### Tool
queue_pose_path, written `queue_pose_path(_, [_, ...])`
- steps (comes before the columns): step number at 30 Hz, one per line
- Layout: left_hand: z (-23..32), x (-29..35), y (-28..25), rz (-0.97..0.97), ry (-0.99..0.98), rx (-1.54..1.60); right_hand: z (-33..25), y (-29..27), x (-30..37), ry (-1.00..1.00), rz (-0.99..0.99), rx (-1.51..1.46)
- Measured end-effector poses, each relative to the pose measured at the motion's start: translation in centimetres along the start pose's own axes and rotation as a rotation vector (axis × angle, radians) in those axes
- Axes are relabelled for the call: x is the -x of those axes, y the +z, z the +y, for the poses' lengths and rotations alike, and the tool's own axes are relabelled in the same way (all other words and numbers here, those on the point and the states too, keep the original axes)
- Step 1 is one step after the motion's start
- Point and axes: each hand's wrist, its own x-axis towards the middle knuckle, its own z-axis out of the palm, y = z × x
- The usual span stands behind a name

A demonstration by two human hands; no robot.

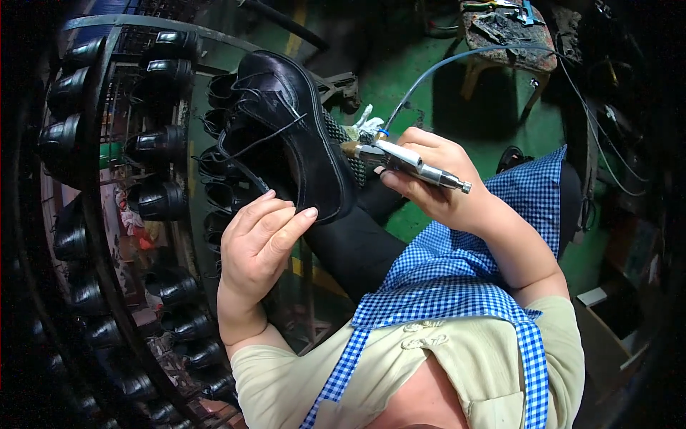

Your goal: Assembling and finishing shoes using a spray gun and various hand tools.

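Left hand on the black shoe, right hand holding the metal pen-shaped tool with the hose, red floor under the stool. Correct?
Not quite: the floor is green, not red, as the head view shows. The rest holds: left hand on the black shoe, right hand holding the metal tool with its hose, stool behind.

To the left, a rack (107, 186) packed with black shoes (153, 146) blocks passage; to the right, green floor (493, 136) lies open, crossed only by a thin hose (457, 61).
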Motion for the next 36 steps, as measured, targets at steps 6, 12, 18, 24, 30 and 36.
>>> queue_pose_path(6, [0.0,-0.2,-0.2,-0.019,-0.003,-0.001,0.2,0.3,-0.5,0.006,0.003,-0.025])
queue_pose_path(12, [-0.1,0.0,-0.1,-0.015,-0.007,0.0,-0.3,0.4,-0.8,0.038,-0.016,-0.003])
queue_pose_path(18, [0.1,-0.6,-0.3,-0.033,-0.001,0.0,-1.3,0.3,-1.4,0.024,0.008,0.084])
queue_pose_path(24, [0.2,-0.9,-0.4,-0.045,0.027,-0.014,-2.3,-0.7,-1.2,0.084,-0.113,0.166])
queue_pose_path(30, [0.2,-1.5,-0.6,-0.058,0.049,-0.027,-3.2,-1.4,-0.4,0.09,-0.135,0.138])
queue_pose_path(36, [0.3,-2.6,-0.9,-0.071,0.024,-0.079,-4.4,-2.2,1.0,0.078,-0.146,0.19])
